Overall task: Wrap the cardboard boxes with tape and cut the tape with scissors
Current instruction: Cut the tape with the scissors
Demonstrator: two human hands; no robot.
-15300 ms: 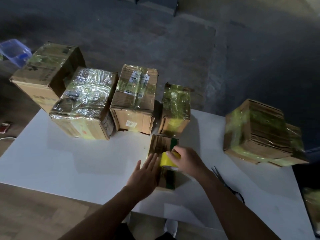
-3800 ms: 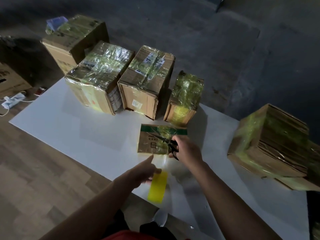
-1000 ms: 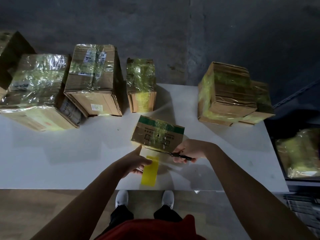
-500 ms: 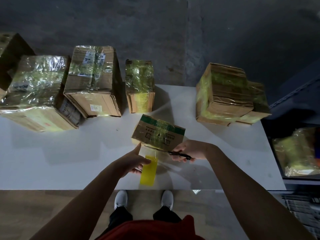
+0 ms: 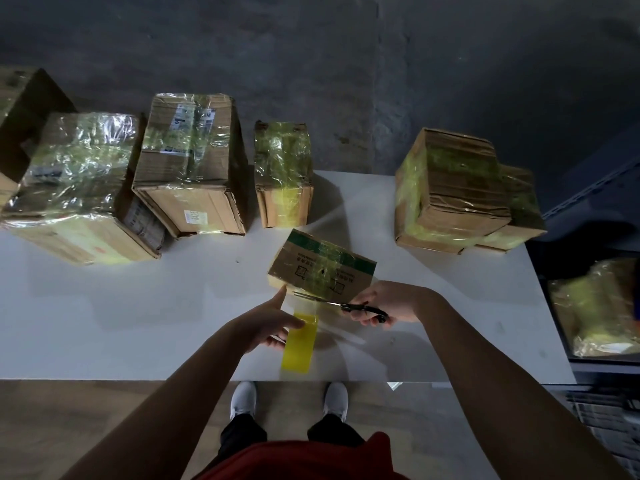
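A small cardboard box (image 5: pixel 322 268) with a green stripe and shiny tape over its top lies near the table's front middle. A strip of clear tape runs from its near edge down to the yellow tape roll (image 5: pixel 298 342). My left hand (image 5: pixel 268 322) holds that roll, thumb raised toward the box. My right hand (image 5: pixel 384 303) grips black-handled scissors (image 5: pixel 341 304), blades pointing left across the tape strip between box and roll.
Taped cardboard boxes line the back of the white table (image 5: pixel 138 306): a large one (image 5: pixel 79 188) at left, another (image 5: pixel 190 164), a small one (image 5: pixel 282 174), and a stacked pair (image 5: pixel 457 192) at right. A wrapped package (image 5: pixel 595 306) sits off the right edge.
The scissor blades have reached further left across the stretched tape. My left hand and the roll have barely shifted, and the box stays put.
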